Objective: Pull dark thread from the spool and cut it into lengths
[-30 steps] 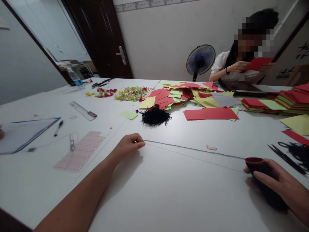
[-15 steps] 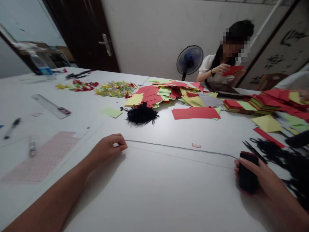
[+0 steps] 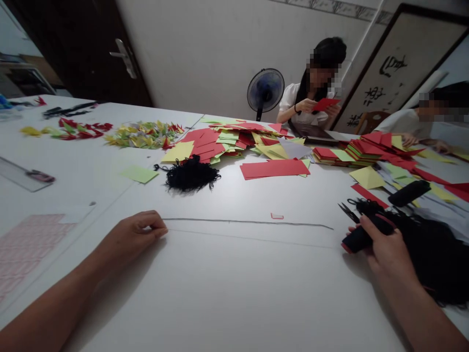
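My left hand [image 3: 142, 230] is closed in a pinch on the end of a dark thread [image 3: 234, 222], close to the white tabletop. The thread stretches almost straight to the right, and its visible far end stops just short of my right hand [image 3: 384, 244]. That hand is wrapped round a spool of black thread [image 3: 361, 237], tilted, with a red rim showing. Scissors [image 3: 348, 212] lie just behind the spool, partly covered by black thread. A fainter line runs on the table below the thread. A small red-edged label [image 3: 277, 216] lies behind the thread.
A black yarn bundle [image 3: 192, 174] and a large black thread pile [image 3: 432, 259] flank the work area. Another black spool [image 3: 409, 193] lies at right. Coloured paper [image 3: 274, 168] and folded paper pieces [image 3: 142, 134] spread behind. Two people sit across the table, one holding red paper [image 3: 325, 103].
The view has swung right. My right hand has turned the spool from upright to tilted, and the thread that reached the spool now ends short of it. My left hand keeps its pinch.
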`<state>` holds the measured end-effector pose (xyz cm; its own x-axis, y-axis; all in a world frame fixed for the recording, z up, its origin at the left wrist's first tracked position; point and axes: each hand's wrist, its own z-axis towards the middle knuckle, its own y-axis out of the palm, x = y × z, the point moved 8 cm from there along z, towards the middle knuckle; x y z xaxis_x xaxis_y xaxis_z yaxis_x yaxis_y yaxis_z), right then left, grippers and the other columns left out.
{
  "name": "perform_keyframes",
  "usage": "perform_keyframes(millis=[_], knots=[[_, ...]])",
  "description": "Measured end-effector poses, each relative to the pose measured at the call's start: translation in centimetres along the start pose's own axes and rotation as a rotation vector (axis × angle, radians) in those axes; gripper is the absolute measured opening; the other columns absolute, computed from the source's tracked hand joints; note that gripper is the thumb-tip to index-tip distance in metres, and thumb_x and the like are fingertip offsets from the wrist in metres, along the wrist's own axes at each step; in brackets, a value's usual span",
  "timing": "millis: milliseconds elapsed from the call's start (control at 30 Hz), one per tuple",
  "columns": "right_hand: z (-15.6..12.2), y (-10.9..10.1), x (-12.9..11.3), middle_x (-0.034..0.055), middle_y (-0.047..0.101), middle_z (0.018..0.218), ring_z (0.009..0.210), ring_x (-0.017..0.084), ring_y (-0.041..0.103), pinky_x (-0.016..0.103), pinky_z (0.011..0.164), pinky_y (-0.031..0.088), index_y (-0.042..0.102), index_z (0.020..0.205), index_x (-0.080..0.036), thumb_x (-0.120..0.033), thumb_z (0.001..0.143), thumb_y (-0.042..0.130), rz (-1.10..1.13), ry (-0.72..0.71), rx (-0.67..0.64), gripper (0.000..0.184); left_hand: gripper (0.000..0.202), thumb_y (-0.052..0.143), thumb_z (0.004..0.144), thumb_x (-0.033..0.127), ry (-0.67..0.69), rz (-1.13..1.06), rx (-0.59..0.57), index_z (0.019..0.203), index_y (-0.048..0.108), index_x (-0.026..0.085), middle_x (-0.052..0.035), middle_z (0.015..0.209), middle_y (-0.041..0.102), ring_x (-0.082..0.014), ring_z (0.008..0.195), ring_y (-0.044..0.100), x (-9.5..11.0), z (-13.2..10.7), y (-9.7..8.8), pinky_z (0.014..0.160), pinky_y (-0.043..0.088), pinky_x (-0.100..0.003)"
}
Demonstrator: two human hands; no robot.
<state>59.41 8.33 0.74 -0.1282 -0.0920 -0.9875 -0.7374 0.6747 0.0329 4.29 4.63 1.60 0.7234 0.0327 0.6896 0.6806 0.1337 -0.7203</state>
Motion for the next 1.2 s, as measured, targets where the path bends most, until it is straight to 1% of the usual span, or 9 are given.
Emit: perform_keyframes(millis=[233,467,567,667,867,933,1033,1133,1200], knots=[[2.2,-1.0,1.6,-0.0034,0.058,0.089,0.068,0.016,0.065,0.037,0.061,0.061,0.047,0.095,-0.028,-0.023,0.068,0.069,0.11,0.152,0.059,0.036,0.022,0.06,0.078,0.039,-0.048,0.032,0.015,0.064,0.06,0.021,0.0028,0.073,0.065,-0.017,0.075,0.052,-0.8,0.2,0.0,0.067,0.039,-0.024],[2.2,-1.9,0.0,-0.0022,0.062,0.088,0.08,0.016,0.066,0.028,0.066,0.055,0.048,0.088,-0.026,-0.029,0.075,0.076,0.094,0.106,0.06,0.03,0.021,0.057,0.078,0.04,-0.123,0.167,0.115,0.068,0.061,0.022,0.0067,0.068,0.065,-0.015,0.071,0.054,-1.0,0.0,-1.0,0.067,0.036,-0.023],[2.9,-2.9,-0.8,-0.001,0.062,0.09,0.092,0.017,0.065,0.026,0.067,0.053,0.048,0.088,-0.026,-0.026,0.077,0.073,0.082,0.073,0.079,0.028,0.02,0.057,0.079,0.04,-0.127,0.194,0.123,0.068,0.061,0.022,0.0074,0.069,0.066,-0.0152,0.072,0.054,-1.0,0.1,-1.2,0.068,0.035,-0.023],[4.0,-3.9,-1.1,-0.0012,0.06,0.095,0.091,0.017,0.064,0.027,0.065,0.054,0.049,0.089,-0.027,-0.025,0.074,0.074,0.068,0.032,0.104,0.03,0.019,0.058,0.078,0.039,-0.135,0.208,0.122,0.069,0.062,0.023,0.0076,0.07,0.067,-0.0162,0.073,0.056,-1.3,0.3,-1.3,0.07,0.036,-0.024],[5.8,-4.8,-0.4,0.001,0.059,0.09,0.081,0.019,0.061,0.027,0.054,0.052,0.056,0.086,-0.024,-0.026,0.061,0.084,-0.138,0.036,0.039,0.038,0.021,0.06,0.078,0.042,-0.146,0.226,0.147,0.071,0.064,0.023,0.0055,0.072,0.068,-0.0174,0.075,0.058,-1.3,0.2,-1.5,0.07,0.036,-0.025],[6.4,-5.1,-0.2,0.0023,0.06,0.092,0.085,0.021,0.063,0.028,0.058,0.053,0.057,0.088,-0.024,-0.03,0.062,0.084,-0.214,0.018,0.016,0.038,0.023,0.059,0.078,0.045,-0.169,0.239,0.167,0.073,0.066,0.024,0.0056,0.072,0.068,-0.0177,0.075,0.059,-1.4,0.2,-1.7,0.069,0.037,-0.025],[7.5,-5.9,-0.1,0.0062,0.064,0.1,0.092,0.024,0.065,0.033,0.069,0.056,0.056,0.096,-0.024,-0.041,0.068,0.078,-0.479,-0.022,0.027,0.04,0.025,0.059,0.075,0.048,-0.229,0.257,0.155,0.075,0.067,0.025,0.0057,0.073,0.07,-0.019,0.075,0.061,-2.1,0.5,-1.9,0.07,0.04,-0.025],[8.1,-7.1,-0.7,0.0157,0.066,0.104,0.099,0.033,0.064,0.047,0.083,0.054,0.06,0.102,-0.019,-0.051,0.069,0.075,-0.724,-0.012,0.097,0.047,0.028,0.055,0.071,0.05,-0.296,0.291,0.1,0.075,0.068,0.026,0.0032,0.077,0.072,-0.0202,0.076,0.062,-3.0,1.0,-1.8,0.071,0.043,-0.027],[8.4,-7.7,-1.2,0.0233,0.066,0.109,0.105,0.041,0.062,0.053,0.088,0.049,0.065,0.111,-0.015,-0.062,0.072,0.069,-0.949,-0.006,0.11,0.061,0.031,0.053,0.071,0.051,-0.292,0.302,0.084,0.076,0.068,0.025,0.0014,0.08,0.073,-0.0205,0.078,0.063,-3.2,1.1,-1.7,0.073,0.045,-0.028]])
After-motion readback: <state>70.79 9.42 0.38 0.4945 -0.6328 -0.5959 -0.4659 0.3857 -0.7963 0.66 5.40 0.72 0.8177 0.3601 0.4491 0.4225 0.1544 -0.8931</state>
